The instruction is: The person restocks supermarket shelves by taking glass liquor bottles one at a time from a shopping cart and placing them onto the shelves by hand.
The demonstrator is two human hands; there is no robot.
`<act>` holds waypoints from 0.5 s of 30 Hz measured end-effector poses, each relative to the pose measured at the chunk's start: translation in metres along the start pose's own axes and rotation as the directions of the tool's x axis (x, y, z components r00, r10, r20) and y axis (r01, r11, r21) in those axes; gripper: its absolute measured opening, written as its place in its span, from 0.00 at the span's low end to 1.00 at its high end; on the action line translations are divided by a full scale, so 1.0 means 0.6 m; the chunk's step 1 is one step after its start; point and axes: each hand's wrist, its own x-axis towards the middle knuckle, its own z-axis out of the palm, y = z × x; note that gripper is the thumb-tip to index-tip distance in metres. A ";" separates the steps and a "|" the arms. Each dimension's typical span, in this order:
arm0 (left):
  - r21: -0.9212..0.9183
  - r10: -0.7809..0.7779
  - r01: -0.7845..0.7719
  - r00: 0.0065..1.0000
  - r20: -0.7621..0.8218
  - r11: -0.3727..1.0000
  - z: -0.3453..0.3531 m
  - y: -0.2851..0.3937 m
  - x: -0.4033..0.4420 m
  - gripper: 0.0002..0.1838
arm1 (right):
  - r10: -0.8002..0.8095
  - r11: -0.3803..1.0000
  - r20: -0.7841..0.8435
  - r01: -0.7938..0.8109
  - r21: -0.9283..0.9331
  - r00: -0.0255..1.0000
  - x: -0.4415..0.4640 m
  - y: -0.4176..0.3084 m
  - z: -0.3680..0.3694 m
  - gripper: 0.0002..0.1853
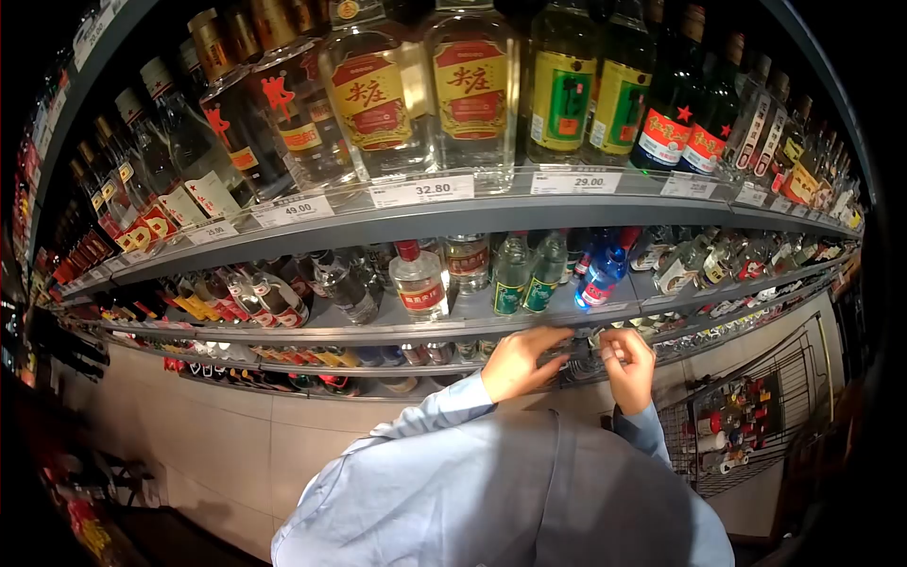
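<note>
My left hand (524, 361) is in front of the lower shelf edge, its fingers stretched to the right and the thumb apart. Nothing shows in it. A little to its right my right hand (628, 367) is raised with its fingers curled in; whether it holds something is hidden. Above the hands, on the middle shelf, stand a blue bottle with a red label (601, 280), green bottles (511, 276) and a clear bottle with a red cap (418, 283). Clear glass bottles on a lower shelf show partly between my hands.
An upper shelf edge (425, 221) with price tags runs across above my hands, carrying large clear liquor bottles (468, 94) and dark ones (666, 123). A wire shopping cart (803, 397) with small bottles in it stands at the right. Tiled floor (217, 425) lies below the shelves.
</note>
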 end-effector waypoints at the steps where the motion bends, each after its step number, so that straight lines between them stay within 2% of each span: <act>1: -0.019 -0.031 0.032 0.999 0.034 0.999 0.020 0.005 0.000 0.19 | 0.186 0.976 0.082 -0.194 0.100 0.979 -0.021 0.014 -0.020 0.08; 4: -0.162 -0.127 0.155 0.976 0.175 0.974 0.092 0.010 -0.004 0.21 | 0.156 0.920 0.216 -0.221 0.324 0.964 -0.083 0.074 -0.071 0.10; 6: -0.315 -0.165 0.256 0.943 0.288 0.914 0.143 0.031 -0.002 0.20 | 0.190 0.907 0.319 -0.290 0.304 0.928 -0.115 0.088 -0.109 0.13; 7: -0.301 -0.134 0.235 0.938 0.320 0.924 0.176 0.024 -0.006 0.20 | 0.213 0.902 0.341 -0.319 0.292 0.916 -0.128 0.086 -0.131 0.13; 9: -0.355 -0.217 0.369 0.891 0.400 0.859 0.228 0.051 -0.003 0.16 | 0.138 0.934 0.326 -0.233 0.271 0.935 -0.161 0.119 -0.171 0.15; 11: -0.431 -0.238 0.447 0.857 0.456 0.784 0.286 0.061 -0.007 0.14 | 0.138 0.943 0.357 -0.233 0.239 0.924 -0.181 0.121 -0.220 0.16; 13: -0.583 -0.221 0.533 0.824 0.521 0.613 0.342 0.065 -0.011 0.15 | 0.060 0.948 0.270 -0.140 0.286 0.961 -0.212 0.152 -0.257 0.16; 15: -0.637 -0.196 0.595 0.788 0.584 0.490 0.391 0.096 0.000 0.16 | 0.075 0.949 0.256 -0.148 0.280 0.964 -0.240 0.173 -0.302 0.16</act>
